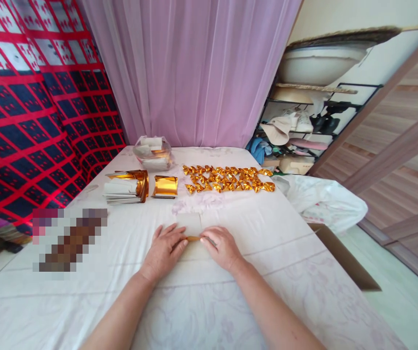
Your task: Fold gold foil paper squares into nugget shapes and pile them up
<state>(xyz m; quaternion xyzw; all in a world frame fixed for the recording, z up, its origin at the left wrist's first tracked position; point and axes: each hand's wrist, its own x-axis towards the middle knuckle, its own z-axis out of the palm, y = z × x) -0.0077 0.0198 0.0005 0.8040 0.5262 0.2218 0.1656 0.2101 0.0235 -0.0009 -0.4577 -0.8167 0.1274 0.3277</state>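
Head view: lilac pleated fabric curtain (pixel 194 73) closes off the far end of the work area; red, navy and white checked fabric (pixel 52 107) hangs along the left side; a black metal shelf rack (pixel 364 99) holding shoes and a beige cap (pixel 277 130) stands at the far right, near a wood-grain panel (pixel 402 155). Work surface: table covered with a white cloth of faint floral pattern (pixel 278 301).

Workpiece: pale grey rectangular paper sheet (pixel 189 223), lying on the cloth between the two hands; a narrow gold fold (pixel 193 238) runs across it, its middle section exposed between the thumbs.

Left hand (pixel 165 249): thumb and forefinger pinch the left end of the fold; remaining fingers slightly spread, extended forward, palm down. Right hand (pixel 223 247): thumb and forefinger pinch the right end of the fold; remaining fingers curved and held close together.

Beyond the hands, left to right: fanned stack of grey-backed gold foil paper (pixel 125 188); smaller stack of gold foil squares (pixel 165 186), just beside it; rows of folded shiny gold foil pieces (pixel 217 184); behind the stacks, clear plastic bag containing paper (pixel 152 151). Right of the table: crumpled white plastic bag (pixel 329 199).
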